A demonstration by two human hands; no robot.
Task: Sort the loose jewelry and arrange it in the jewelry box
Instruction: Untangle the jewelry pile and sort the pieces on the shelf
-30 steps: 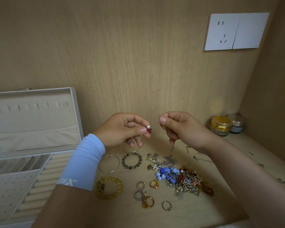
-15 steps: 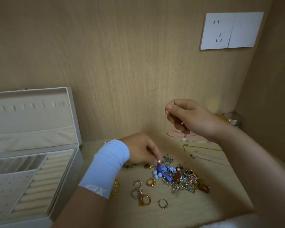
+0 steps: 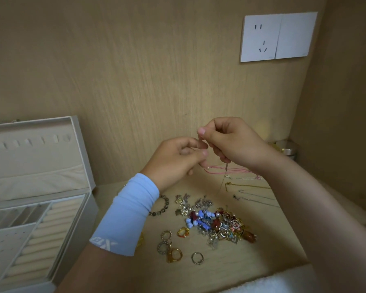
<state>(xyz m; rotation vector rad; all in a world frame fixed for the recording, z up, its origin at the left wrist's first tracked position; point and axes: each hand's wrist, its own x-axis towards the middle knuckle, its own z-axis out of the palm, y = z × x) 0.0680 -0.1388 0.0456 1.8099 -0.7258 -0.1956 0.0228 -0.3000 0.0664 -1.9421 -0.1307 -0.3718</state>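
Head view, looking down at the tabletop (image 3: 262,256).

Both hands are up above the wood, close together, fingertips almost meeting. My right hand (image 3: 230,142) has thumb and forefinger pinched tight on the top of a thin chain (image 3: 199,142), the other fingers curled under. My left hand (image 3: 175,159) sits just below and left of it, fingers curled in, thumb and forefinger nipping the same chain lower down. A loose strand hangs from under the right hand toward the table. I cannot tell whether a clasp is there; it is too fine.

The jewelry box (image 3: 80,225) stands open at far left, lid upright against the wall, ring rolls (image 3: 51,229) showing inside.

The jewelry pile (image 3: 216,225), blue beads and gilt bits tangled, lies below my hands, well apart from the box. Nearer me are loose rings: a silver ring (image 3: 197,258), a gold ring (image 3: 173,254), an orange ring (image 3: 183,231).

A beaded bracelet (image 3: 163,208) is half hidden behind my blue sleeve (image 3: 127,214).

At the back, under my right wrist: a pink cord (image 3: 230,170), a gold chain (image 3: 247,185), a silver chain (image 3: 256,199), laid apart.

A wall socket (image 3: 277,37) is at upper right, and a metal-lidded jar (image 3: 286,148) sits in the corner.
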